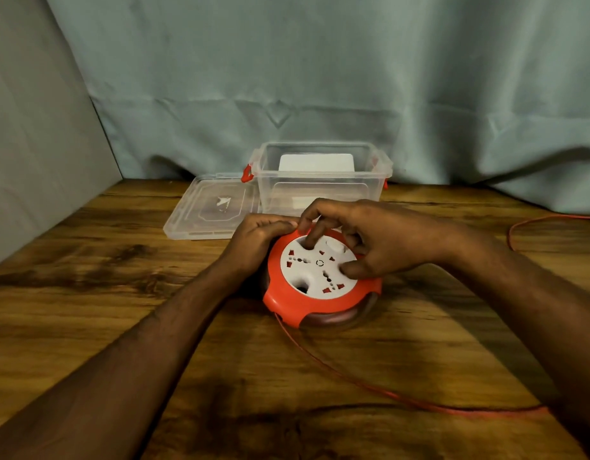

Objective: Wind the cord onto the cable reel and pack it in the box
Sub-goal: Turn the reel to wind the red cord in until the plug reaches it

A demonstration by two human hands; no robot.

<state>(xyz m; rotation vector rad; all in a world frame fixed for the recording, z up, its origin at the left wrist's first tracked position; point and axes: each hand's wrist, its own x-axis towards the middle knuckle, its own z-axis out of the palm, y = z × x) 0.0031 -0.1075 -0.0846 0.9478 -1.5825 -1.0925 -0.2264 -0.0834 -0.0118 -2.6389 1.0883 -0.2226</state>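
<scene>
Head view: cable reel (320, 287) lies flat on the wooden table (87, 293), socket face up, just in front of the clear box (323, 180). Box is open; its lid (210, 207) lies flat to its left, presumably so the reel can drop straight in. Left hand (257, 240) grips the reel's far-left orange rim, fingers curled over the edge, likely to hold the housing against turning. Right hand (370, 240) arches over the white face, one finger poked into a round recess, thumb pressed on the near right edge: a cranking pose, I judge. Cord (370, 386) leaves the reel's near side, runs loose across the table to the right. Much is unwound; winding unfinished.
</scene>
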